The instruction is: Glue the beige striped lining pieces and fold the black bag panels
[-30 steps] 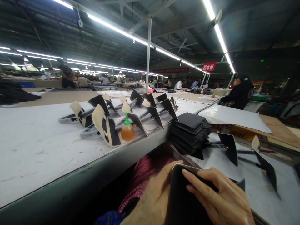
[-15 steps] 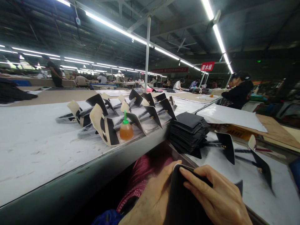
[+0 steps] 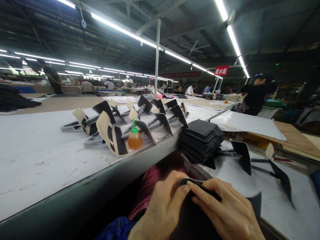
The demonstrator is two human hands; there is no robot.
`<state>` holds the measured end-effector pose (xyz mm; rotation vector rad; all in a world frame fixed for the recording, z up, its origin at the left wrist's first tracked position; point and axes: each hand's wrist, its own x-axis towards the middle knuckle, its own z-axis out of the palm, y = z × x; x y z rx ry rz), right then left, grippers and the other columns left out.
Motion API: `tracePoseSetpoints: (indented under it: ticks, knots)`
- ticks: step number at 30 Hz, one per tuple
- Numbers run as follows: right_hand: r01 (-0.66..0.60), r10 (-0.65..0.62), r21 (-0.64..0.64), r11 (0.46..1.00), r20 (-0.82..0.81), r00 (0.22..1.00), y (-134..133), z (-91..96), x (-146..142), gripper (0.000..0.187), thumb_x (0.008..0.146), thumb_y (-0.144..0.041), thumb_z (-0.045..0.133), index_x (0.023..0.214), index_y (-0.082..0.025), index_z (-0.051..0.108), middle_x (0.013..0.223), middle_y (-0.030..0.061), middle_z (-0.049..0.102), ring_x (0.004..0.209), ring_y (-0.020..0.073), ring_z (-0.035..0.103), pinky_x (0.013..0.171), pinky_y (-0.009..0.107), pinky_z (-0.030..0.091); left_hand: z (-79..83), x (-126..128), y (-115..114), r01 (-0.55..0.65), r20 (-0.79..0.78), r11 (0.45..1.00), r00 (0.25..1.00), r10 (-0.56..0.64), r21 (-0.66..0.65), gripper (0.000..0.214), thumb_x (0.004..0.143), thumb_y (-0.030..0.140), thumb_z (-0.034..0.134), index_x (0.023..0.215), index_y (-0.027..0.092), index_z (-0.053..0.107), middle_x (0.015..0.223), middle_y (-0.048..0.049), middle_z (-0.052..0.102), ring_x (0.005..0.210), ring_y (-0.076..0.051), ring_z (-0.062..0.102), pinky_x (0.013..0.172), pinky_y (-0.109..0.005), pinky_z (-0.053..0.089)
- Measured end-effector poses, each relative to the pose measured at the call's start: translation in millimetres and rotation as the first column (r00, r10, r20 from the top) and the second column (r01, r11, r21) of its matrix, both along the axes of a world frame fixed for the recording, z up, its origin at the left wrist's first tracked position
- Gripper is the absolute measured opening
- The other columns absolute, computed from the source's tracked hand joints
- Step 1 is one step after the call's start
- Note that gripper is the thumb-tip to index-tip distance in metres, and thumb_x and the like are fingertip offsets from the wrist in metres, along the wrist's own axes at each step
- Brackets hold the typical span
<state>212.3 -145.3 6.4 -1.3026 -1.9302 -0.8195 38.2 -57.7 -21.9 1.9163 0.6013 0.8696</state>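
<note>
Close to me, below the table edge, a black leather-like panel with a pale edge is gripped in both hands. My left hand pinches its upper left corner, thumb on the black face. On the right, my right hand presses its fingers along the top edge, which looks folded or layered. The panel's lower part runs out of view. A stack of black panels stands just beyond my hands. On the table ahead sits a squeeze bottle of amber liquid with a green nozzle.
Several curved black-and-cream pieces with straps and metal fittings stand on the white-covered table. More such pieces lie on the right-hand surface. A metal post rises behind. A person in black stands at the far right.
My left thumb has come over onto the panel's black face, and the left hand has shifted slightly. The right hand stays at the top edge. The person in black has turned and moved right.
</note>
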Motion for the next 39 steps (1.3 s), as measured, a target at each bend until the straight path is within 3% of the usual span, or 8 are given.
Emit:
tracePoseSetpoints:
  ticks: [4,8,18,28,33,36,39]
  knots:
    - [0.033,-0.030,0.038,0.999,-0.076,0.997,-1.2,-2.2,0.2,0.021,0.102,-0.024,0.055,0.119,-0.021,0.066,0.081,0.0014,0.068,0.067,0.0107,0.065,0.062,0.020,0.052,-5.2,1.8,3.5,-0.131,0.075,0.983,0.990,0.122,0.128,0.026,0.102,0.039,0.050,0.110,0.026,0.071,0.098,-0.0037,0.077,0.080,-0.019,0.069,0.076,-0.027,0.055]
    - [0.188,-0.152,0.114,0.976,-0.265,0.952,-8.3,-9.2,2.6,0.017,0.100,-0.033,0.060,0.109,-0.020,0.064,0.080,0.0007,0.069,0.069,0.0121,0.068,0.072,0.022,0.056,-12.5,-5.6,3.9,-0.235,0.198,0.957,0.959,0.201,0.168,0.024,0.100,0.038,0.055,0.108,0.025,0.073,0.098,-0.0058,0.079,0.078,-0.020,0.073,0.071,-0.026,0.058]
    - [0.178,-0.141,0.063,0.982,-0.384,0.913,-7.8,-14.2,-1.8,0.007,0.097,-0.029,0.063,0.101,-0.023,0.064,0.073,-0.0040,0.065,0.063,0.0107,0.067,0.063,0.021,0.054,-13.7,-6.8,-5.4,-0.297,0.245,0.919,0.941,0.235,0.258,0.023,0.098,0.038,0.059,0.107,0.025,0.076,0.099,-0.0072,0.081,0.080,-0.022,0.076,0.077,-0.029,0.062]
    - [0.296,-0.249,0.026,0.955,-0.472,0.845,-10.3,-22.7,15.3,0.019,0.095,-0.044,0.065,0.098,-0.025,0.067,0.082,-0.0025,0.074,0.067,0.0139,0.072,0.064,0.025,0.057,-12.8,-12.0,-3.6,-0.377,0.309,0.880,0.907,0.287,0.290,0.020,0.098,0.032,0.059,0.106,0.026,0.077,0.098,-0.0027,0.082,0.065,-0.015,0.072,0.083,-0.026,0.061]
    - [0.292,-0.277,-0.062,0.954,-0.549,0.788,-11.8,-22.9,19.5,0.023,0.092,-0.048,0.067,0.093,-0.026,0.071,0.073,-0.0031,0.073,0.062,0.0157,0.071,0.057,0.026,0.056,-17.7,-10.7,-9.4,-0.325,0.396,0.883,0.900,0.180,0.337,0.022,0.100,0.026,0.056,0.112,0.029,0.075,0.103,-0.0005,0.082,0.077,-0.015,0.076,0.085,-0.024,0.060]
    - [0.290,-0.300,-0.105,0.951,-0.540,0.787,-11.6,-20.4,19.6,0.022,0.091,-0.048,0.067,0.090,-0.026,0.074,0.072,-0.0019,0.073,0.063,0.0174,0.071,0.057,0.028,0.055,-14.3,-9.3,-11.0,-0.323,0.423,0.832,0.898,0.120,0.450,0.024,0.101,0.023,0.056,0.118,0.031,0.071,0.103,0.0012,0.083,0.078,-0.013,0.078,0.081,-0.021,0.060]
    - [0.274,-0.297,-0.118,0.954,-0.487,0.821,-12.3,-16.8,20.8,0.020,0.094,-0.044,0.063,0.090,-0.028,0.074,0.074,-0.0015,0.073,0.064,0.0171,0.069,0.059,0.029,0.054,-7.2,-10.7,-8.5,-0.281,0.411,0.774,0.911,0.029,0.567,0.027,0.101,0.019,0.056,0.123,0.028,0.069,0.102,-0.0030,0.083,0.079,-0.017,0.080,0.072,-0.021,0.062]
